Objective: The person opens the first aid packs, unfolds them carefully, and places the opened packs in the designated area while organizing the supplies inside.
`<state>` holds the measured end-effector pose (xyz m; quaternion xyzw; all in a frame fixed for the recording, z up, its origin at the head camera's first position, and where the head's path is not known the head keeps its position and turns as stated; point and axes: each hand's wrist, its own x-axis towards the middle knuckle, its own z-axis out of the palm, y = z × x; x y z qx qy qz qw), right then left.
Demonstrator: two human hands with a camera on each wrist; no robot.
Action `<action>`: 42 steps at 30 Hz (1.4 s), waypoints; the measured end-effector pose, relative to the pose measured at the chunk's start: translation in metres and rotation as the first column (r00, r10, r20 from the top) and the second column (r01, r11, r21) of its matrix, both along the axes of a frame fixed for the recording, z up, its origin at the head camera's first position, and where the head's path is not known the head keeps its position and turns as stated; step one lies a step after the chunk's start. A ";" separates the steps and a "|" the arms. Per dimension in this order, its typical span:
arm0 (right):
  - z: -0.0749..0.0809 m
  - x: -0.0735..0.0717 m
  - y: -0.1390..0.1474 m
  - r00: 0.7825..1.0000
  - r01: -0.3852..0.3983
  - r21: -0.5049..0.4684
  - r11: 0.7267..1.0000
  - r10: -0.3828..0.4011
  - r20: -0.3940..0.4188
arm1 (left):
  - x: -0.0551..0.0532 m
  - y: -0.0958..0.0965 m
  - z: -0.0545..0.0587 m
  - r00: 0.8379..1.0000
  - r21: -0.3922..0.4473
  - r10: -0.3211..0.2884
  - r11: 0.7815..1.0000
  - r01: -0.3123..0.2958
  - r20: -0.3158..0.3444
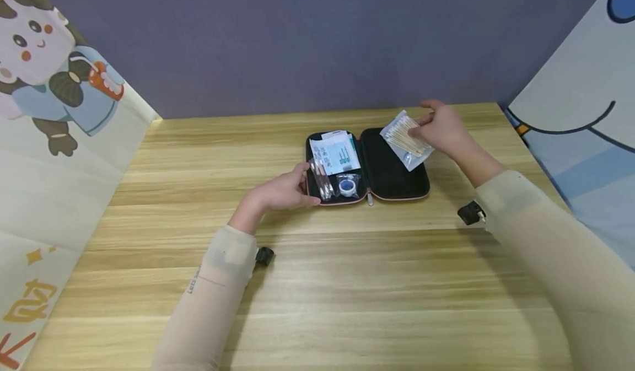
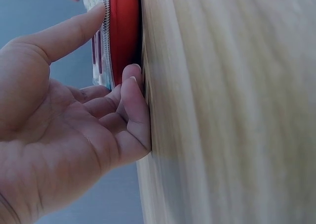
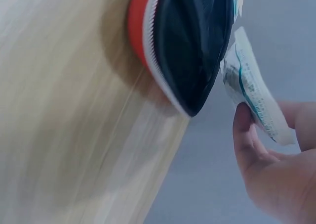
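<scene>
One packet (image 1: pixel 408 143) — swabs (image 1: pixel 399 135), head view — printed side (image 3: pixel 258 94), right wrist

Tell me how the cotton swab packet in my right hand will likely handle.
The cotton swab packet is probably light, being thin sticks in clear film. That shiny film may feel slippery. Bundled sticks should keep its middle fairly stiff.
</scene>
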<state>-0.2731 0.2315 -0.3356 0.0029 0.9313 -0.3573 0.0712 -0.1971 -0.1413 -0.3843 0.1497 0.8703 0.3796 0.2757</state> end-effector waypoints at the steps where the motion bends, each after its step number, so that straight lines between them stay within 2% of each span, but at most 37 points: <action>1: -0.001 0.001 0.004 1.000 0.015 0.006 1.000 -0.015 -0.005 | 0.000 0.000 0.000 1.000 -0.001 -0.001 1.000 0.001 0.003; 6: -0.006 0.008 0.014 0.999 0.045 0.053 0.998 -0.045 -0.012 | 0.001 -0.001 0.002 1.000 -0.001 0.004 1.000 -0.004 0.010; 11: -0.019 0.012 0.016 0.999 0.029 0.113 0.993 -0.027 -0.021 | 0.001 -0.001 0.002 1.000 -0.006 -0.008 1.000 0.008 -0.001; 17: -0.031 0.012 0.014 0.997 0.010 0.140 0.990 0.002 -0.080 | 0.001 0.001 0.000 1.000 -0.002 -0.006 1.000 0.006 0.001; 24: -0.036 0.012 0.008 0.999 -0.013 0.104 0.995 0.017 -0.042 | 0.001 0.000 0.000 1.000 0.012 -0.010 1.000 0.010 0.004; 30: -0.036 0.012 -0.007 0.997 -0.036 0.131 0.991 0.044 -0.060 | 0.001 0.000 0.001 1.000 0.011 -0.012 1.000 0.012 -0.003; 37: -0.038 0.009 -0.023 0.999 -0.047 0.106 0.993 0.048 -0.006 | -0.001 0.000 -0.001 1.000 0.003 -0.009 1.000 0.009 0.007; 42: -0.043 0.006 -0.029 0.998 -0.060 0.087 0.994 0.062 -0.025 | -0.001 0.001 -0.001 1.000 -0.005 -0.007 1.000 0.007 0.009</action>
